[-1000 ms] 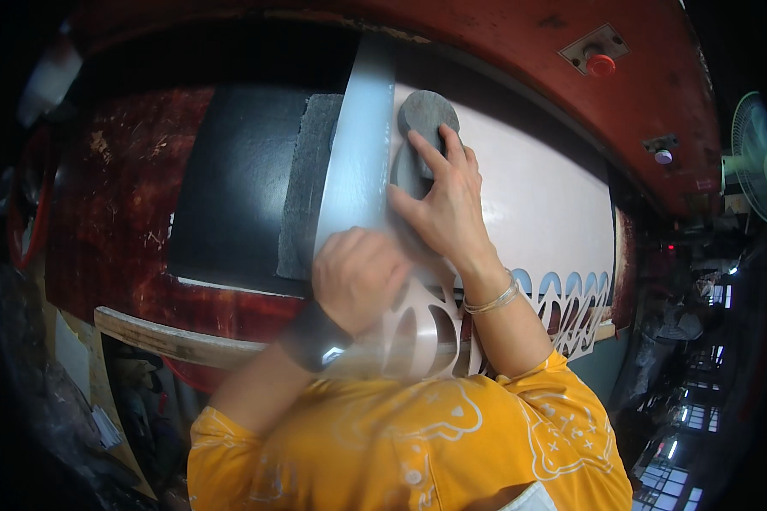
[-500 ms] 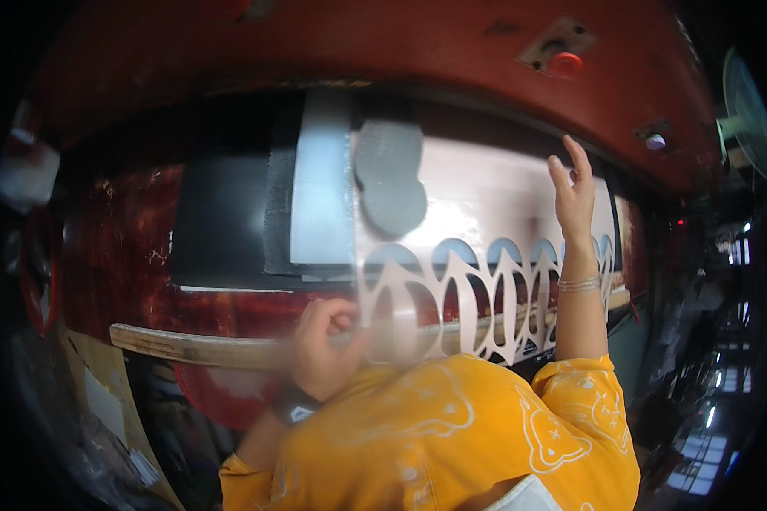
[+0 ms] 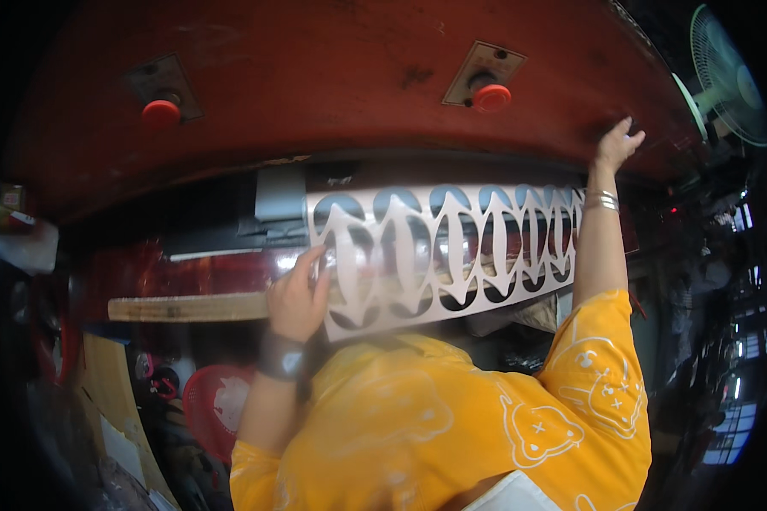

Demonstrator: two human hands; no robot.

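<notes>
One thin, pale-pink sheet (image 3: 455,247), pierced by at least six columns of openings, overhangs the near edge of the glossy, dark-red desk (image 3: 217,269). Left hand (image 3: 298,298): at its left edge, thumb and fingers parted; I can't tell if pinching. Right hand (image 3: 617,150): far right, loosely spread, nothing seen in it. Sheet likely light, limp, tearable; I'd grip its solid border. Also two red, round push-buttons (image 3: 491,98), one pale-green plastic fan (image 3: 734,83).
</notes>
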